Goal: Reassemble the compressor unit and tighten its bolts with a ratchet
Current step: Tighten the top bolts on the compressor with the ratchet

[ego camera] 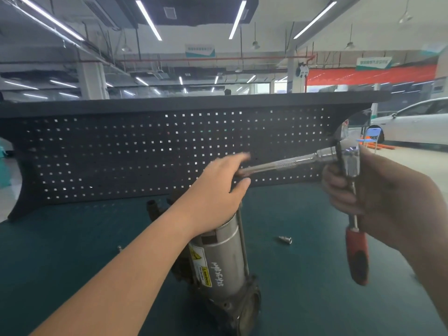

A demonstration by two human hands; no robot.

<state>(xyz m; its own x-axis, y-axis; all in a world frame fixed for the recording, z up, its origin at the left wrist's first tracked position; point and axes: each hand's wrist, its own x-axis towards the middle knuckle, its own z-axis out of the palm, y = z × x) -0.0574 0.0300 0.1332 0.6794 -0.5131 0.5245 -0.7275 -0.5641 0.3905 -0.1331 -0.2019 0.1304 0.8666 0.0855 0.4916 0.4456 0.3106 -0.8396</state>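
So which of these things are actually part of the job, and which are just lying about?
Part of the job:
- compressor unit on the bench
- ratchet gripped in the right hand
- extension bar at the left hand

Lying about:
- loose socket on the green mat
- pegboard
- white car

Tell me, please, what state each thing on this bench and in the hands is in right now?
Ratchet: lifted off the bench, extension bar attached.
Right hand: grips the ratchet near its head.
Left hand: fingers at the extension bar's tip.
Compressor: lying on the green mat.
Socket: loose on the mat.
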